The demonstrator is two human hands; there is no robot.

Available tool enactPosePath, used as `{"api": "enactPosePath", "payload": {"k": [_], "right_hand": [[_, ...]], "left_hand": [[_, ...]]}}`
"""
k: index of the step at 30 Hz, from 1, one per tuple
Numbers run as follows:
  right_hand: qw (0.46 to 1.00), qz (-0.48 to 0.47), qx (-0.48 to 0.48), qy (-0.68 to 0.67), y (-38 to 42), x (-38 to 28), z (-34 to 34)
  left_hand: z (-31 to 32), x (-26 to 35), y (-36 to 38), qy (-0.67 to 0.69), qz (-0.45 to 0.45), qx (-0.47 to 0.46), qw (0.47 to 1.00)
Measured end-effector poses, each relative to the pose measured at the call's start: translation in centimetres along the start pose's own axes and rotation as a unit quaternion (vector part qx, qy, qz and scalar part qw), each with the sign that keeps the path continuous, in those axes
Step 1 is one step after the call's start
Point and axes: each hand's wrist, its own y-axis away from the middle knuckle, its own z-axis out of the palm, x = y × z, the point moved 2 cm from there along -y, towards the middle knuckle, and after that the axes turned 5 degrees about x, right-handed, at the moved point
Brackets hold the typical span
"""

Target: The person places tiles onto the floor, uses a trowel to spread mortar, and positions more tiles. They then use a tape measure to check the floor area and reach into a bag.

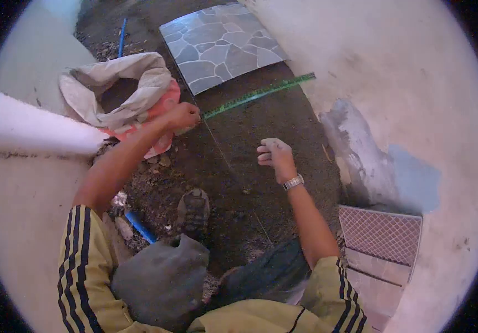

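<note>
My left hand (182, 115) is closed around the near end of a long green level or straightedge (258, 94), which lies across the dark mortar bed (261, 139) toward the right wall. My right hand (273, 155), wearing a wristwatch, hovers above the mortar with its fingers loosely curled and nothing in it. A thin taut string (225, 161) runs down the bed between both hands. One stone-pattern floor tile (220, 43) lies laid at the far end, just past the straightedge.
An open cement sack (118, 91) sits at the left beside my left hand. White walls flank the narrow strip on both sides. A blue pipe (139, 226) and my shoe (193, 210) lie near my knees. Stacked tiles (380, 244) lean at right.
</note>
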Motion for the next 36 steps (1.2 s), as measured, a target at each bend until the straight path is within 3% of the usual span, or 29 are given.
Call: {"api": "enactPosePath", "payload": {"k": [3, 6, 9, 12, 16, 18, 21, 23, 25, 26, 27, 28, 30, 31, 33, 36], "right_hand": [[1.000, 0.010, 0.004, 0.024, 0.4, -0.3, 0.1], [0.999, 0.014, 0.002, 0.032, 0.4, -0.2, 0.2], [0.999, 0.017, 0.000, 0.039, 0.3, 0.2, 0.2], [1.000, 0.021, 0.007, 0.012, 0.5, -0.1, 0.6], [0.999, -0.037, -0.004, 0.006, -4.8, -1.8, 2.1], [0.999, -0.020, 0.037, 0.009, -9.4, -2.8, 3.6], [0.987, -0.095, 0.006, 0.128, -10.5, -5.8, 7.9], [0.945, -0.239, 0.043, 0.220, -7.5, -6.4, 11.9], [0.908, -0.341, 0.065, 0.237, -4.2, -4.9, 14.9], [0.902, -0.368, 0.067, 0.215, -2.7, -3.5, 15.6], [0.945, -0.267, 0.049, 0.182, -1.3, -2.4, 15.3], [0.975, -0.157, 0.028, 0.154, -0.1, -1.2, 14.8], [1.000, -0.007, -0.025, -0.014, 3.9, -2.2, 15.5], [0.997, -0.034, -0.049, 0.051, 4.5, -1.4, 14.8], [0.975, -0.102, -0.095, 0.172, 4.6, -0.8, 13.5], [0.970, -0.194, -0.060, 0.132, 6.3, -1.8, 13.3]], "left_hand": [[1.0, -3.1, -4.6, -0.272, 0.116, -0.046, 0.954], [3.8, -6.9, -9.5, -0.497, 0.217, -0.104, 0.834], [1.0, -2.1, -6.8, -0.495, 0.183, -0.118, 0.842], [0.7, -0.8, -6.3, -0.515, 0.214, -0.101, 0.824], [1.1, -2.3, -6.8, -0.464, 0.242, -0.111, 0.845], [1.1, -3.9, -7.2, -0.430, 0.288, -0.055, 0.854], [-0.4, -0.2, -3.2, -0.277, 0.150, -0.058, 0.947], [-0.6, 2.5, 0.8, -0.125, 0.039, -0.005, 0.991], [0.3, 3.6, 4.3, 0.102, -0.136, 0.076, 0.982], [1.0, 4.5, 5.6, 0.117, -0.117, 0.115, 0.979], [1.6, 5.4, 6.9, 0.132, -0.100, 0.157, 0.974], [0.8, 8.0, 9.0, 0.208, -0.169, 0.103, 0.958], [2.0, 10.6, 10.7, 0.158, -0.140, 0.174, 0.962], [2.2, 11.9, 11.2, 0.204, -0.088, 0.162, 0.962], [2.7, 13.1, 11.8, 0.232, -0.093, 0.109, 0.962], [0.4, 14.4, 13.3, 0.221, -0.057, 0.053, 0.972]]}}
